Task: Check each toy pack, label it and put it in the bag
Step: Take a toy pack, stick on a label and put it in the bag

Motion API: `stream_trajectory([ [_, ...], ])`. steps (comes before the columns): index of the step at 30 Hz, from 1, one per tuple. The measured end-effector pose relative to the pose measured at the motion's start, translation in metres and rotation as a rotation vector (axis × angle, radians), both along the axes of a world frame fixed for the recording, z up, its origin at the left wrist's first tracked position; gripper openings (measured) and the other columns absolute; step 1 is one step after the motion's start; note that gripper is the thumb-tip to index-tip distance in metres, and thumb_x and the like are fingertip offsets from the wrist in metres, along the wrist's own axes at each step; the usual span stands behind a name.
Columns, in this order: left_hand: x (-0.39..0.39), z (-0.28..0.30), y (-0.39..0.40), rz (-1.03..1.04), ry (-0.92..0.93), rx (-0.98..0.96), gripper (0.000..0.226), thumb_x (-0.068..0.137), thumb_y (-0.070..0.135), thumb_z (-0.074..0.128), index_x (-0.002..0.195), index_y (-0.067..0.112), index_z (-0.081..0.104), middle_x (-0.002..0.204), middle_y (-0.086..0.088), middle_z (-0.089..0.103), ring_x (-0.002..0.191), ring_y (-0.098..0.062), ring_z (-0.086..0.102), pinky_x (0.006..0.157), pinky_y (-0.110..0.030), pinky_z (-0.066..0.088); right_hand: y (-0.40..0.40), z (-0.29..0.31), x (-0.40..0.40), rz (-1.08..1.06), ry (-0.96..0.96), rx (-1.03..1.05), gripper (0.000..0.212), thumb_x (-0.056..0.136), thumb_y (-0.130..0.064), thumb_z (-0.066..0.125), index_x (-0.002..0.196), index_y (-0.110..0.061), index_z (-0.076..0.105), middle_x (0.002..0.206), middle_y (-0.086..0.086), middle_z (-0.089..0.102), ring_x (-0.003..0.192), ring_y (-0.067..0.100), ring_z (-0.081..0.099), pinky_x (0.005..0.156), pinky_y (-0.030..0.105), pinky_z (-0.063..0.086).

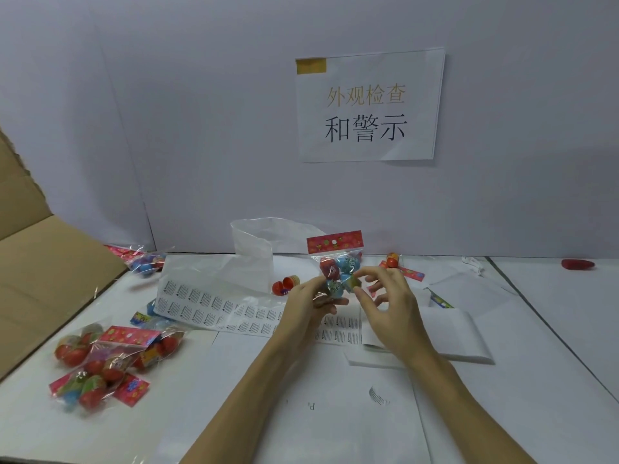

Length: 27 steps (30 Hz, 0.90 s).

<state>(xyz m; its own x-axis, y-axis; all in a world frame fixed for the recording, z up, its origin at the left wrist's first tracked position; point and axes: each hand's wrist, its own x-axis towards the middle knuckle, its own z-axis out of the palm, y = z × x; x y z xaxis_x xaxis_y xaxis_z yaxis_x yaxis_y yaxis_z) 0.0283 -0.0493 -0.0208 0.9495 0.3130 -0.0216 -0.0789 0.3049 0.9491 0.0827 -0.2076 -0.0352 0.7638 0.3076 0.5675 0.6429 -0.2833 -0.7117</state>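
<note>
Clear toy pack (338, 266) with red header, held upright before the standing clear bag (254, 252)

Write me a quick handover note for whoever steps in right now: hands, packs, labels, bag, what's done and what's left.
Left hand grips the lower part of the held toy pack, upright above the label sheet.
Right hand pinches the pack's right side; its other fingers are spread.
Clear bag stands open behind the sheet; I cannot tell what it holds.
Pile of packs waits front left, another pack far left.
Done: pack picked up, under check.
Left: label it, bag it, then the rest.
</note>
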Motion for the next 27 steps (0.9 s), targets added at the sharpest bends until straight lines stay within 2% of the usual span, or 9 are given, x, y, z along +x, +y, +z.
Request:
stream_trajectory([
  [4,0.000,-0.003,0.002,-0.039,0.003,0.005,0.032,0.104,0.011,0.044,0.110,-0.002,0.072,0.103,-0.020,0.073,0.088,-0.026,0.073,0.072,-0.032,0.047,0.001,0.002,-0.003,0.017,0.027,0.002,0.030,0.092,-0.018,0.077,0.115,-0.029,0.061,0.108,0.000,0.060,0.093,0.007,0.063,0.070,0.009,0.054],
  [7,0.001,-0.004,0.001,-0.053,-0.004,0.019,0.032,0.102,0.011,0.044,0.108,0.000,0.073,0.100,-0.018,0.073,0.088,-0.025,0.071,0.073,-0.031,0.048,0.001,0.004,-0.004,0.025,0.060,0.024,0.026,0.092,-0.015,0.077,0.110,-0.022,0.060,0.106,0.002,0.063,0.091,0.008,0.065,0.070,0.010,0.053],
  [11,0.001,-0.005,0.002,-0.053,-0.004,0.012,0.032,0.101,0.011,0.043,0.107,0.000,0.073,0.100,-0.018,0.073,0.085,-0.024,0.071,0.072,-0.029,0.050,0.001,0.003,-0.004,0.023,0.087,0.025,0.023,0.092,-0.013,0.077,0.103,-0.020,0.058,0.104,0.001,0.062,0.091,0.009,0.065,0.070,0.009,0.052],
  [15,0.003,-0.006,0.004,-0.018,0.034,-0.073,0.033,0.103,0.012,0.040,0.112,-0.001,0.068,0.100,-0.018,0.075,0.081,-0.024,0.072,0.069,-0.028,0.053,0.001,0.004,-0.004,0.030,0.163,0.076,0.033,0.090,-0.017,0.080,0.113,-0.024,0.057,0.101,-0.008,0.065,0.090,0.006,0.066,0.070,0.010,0.054],
  [17,0.005,-0.007,0.003,0.007,0.052,-0.092,0.032,0.104,0.012,0.042,0.112,-0.002,0.069,0.103,-0.021,0.075,0.080,-0.025,0.073,0.066,-0.028,0.053,0.001,0.004,-0.004,0.030,0.172,0.082,0.031,0.090,-0.018,0.080,0.111,-0.023,0.059,0.100,-0.007,0.067,0.090,0.005,0.067,0.070,0.011,0.054],
  [22,0.005,-0.007,0.001,-0.003,0.038,0.012,0.032,0.105,0.012,0.042,0.113,0.006,0.073,0.108,-0.021,0.075,0.083,-0.025,0.073,0.069,-0.028,0.056,0.001,0.003,-0.004,0.013,0.158,0.037,0.022,0.091,-0.013,0.079,0.098,-0.019,0.059,0.100,0.000,0.065,0.088,0.007,0.065,0.069,0.013,0.053],
  [25,0.006,-0.009,-0.004,0.141,-0.017,0.250,0.024,0.108,0.010,0.046,0.128,0.012,0.059,0.117,-0.015,0.068,0.092,-0.022,0.071,0.068,-0.022,0.057,0.003,0.003,-0.005,0.003,0.140,0.022,0.020,0.092,-0.010,0.077,0.094,-0.017,0.059,0.100,0.004,0.062,0.088,0.009,0.064,0.069,0.011,0.052],
  [27,0.006,-0.012,-0.006,0.243,-0.083,0.367,0.021,0.105,0.011,0.055,0.125,0.018,0.055,0.121,-0.006,0.064,0.104,-0.020,0.067,0.073,-0.020,0.057,0.003,0.003,-0.005,0.009,0.127,0.005,0.017,0.092,-0.009,0.077,0.094,-0.017,0.062,0.103,0.003,0.060,0.089,0.011,0.064,0.071,0.011,0.052],
])
